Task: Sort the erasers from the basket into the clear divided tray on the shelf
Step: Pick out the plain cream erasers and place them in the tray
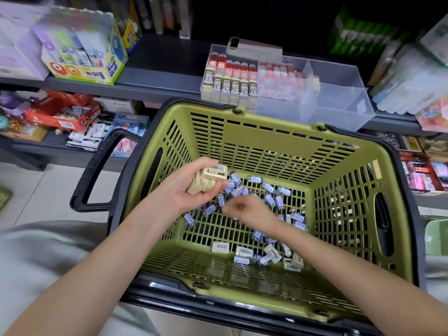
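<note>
Left hand [191, 190], frame centre: grip closed on cream erasers [208, 179]. Right hand [247, 212] blurred above green basket [274, 139]; grip state indiscernible.

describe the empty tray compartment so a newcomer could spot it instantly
On the grey shelf behind the green basket sits a clear divided tray. Its rightmost compartment looks empty, unlike the eraser-packed sections to its left.

Both forearms bare w/ no sleeves in view, left hand [191, 187] & right hand [244, 209] w/o gloves or wrist items, right one blurred, light grey fabric [36, 251] over lap at frame's lower left
</note>
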`<state>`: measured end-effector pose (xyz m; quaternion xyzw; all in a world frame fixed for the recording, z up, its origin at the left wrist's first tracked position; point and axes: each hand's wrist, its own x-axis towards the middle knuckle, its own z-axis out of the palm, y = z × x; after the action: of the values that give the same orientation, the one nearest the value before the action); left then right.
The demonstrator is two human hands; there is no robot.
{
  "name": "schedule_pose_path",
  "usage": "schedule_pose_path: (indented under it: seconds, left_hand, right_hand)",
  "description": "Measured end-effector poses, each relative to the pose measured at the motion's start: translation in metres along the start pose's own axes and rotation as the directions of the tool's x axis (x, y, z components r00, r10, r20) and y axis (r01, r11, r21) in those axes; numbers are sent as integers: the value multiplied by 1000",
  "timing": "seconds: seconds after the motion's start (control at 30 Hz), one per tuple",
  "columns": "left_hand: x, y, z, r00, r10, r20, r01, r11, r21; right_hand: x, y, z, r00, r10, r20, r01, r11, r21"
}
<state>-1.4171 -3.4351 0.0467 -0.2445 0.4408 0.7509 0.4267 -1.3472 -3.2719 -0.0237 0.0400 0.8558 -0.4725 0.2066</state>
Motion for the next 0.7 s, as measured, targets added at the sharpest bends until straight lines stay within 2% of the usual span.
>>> schedule_pose_path:
  seconds: [0.03,0.07,0.2,0.37,0.47,0.53,0.57,0.63,0.7]
  left_hand:
    - [0,1,0,1000,13,-8,-13,1000,-8]
    - [-1,1,1,1000,20,-9,-20,1000,-8]
    - [-4,1,2,1000,16,-1,-16,1000,2]
    - [-2,2,0,1000,24,-20,-23,1000,7]
    - [-1,2,-1,999,25,-26,-25,1000,10]
    - [-1,2,-3,999,29,-26,-29,999,13]
    - [-1,2,-4,999,35,-25,-34,999,19]
    - [-2,2,-3,999,45,-26,-44,998,34]
    - [-4,2,-1,998,58,-30,-56,997,57]
  right_hand:
    - [4,11,12,992,46,119,-22,980,-199]
    - [7,21,23,975,103,196,-38,951,-308]
    - [16,43,57,937,219,273,-43,846,-531]
    - [21,48,70,915,247,319,-13,809,-588]
    - [17,39,53,921,218,323,-54,893,-448]
    - [8,25,32,929,197,314,-148,974,-171]
    - [3,17,20,934,180,308,-190,982,3]
    - [-10,-2,-12,966,123,227,-170,965,199]
    - [-26,-20,-47,994,68,83,-87,964,251]
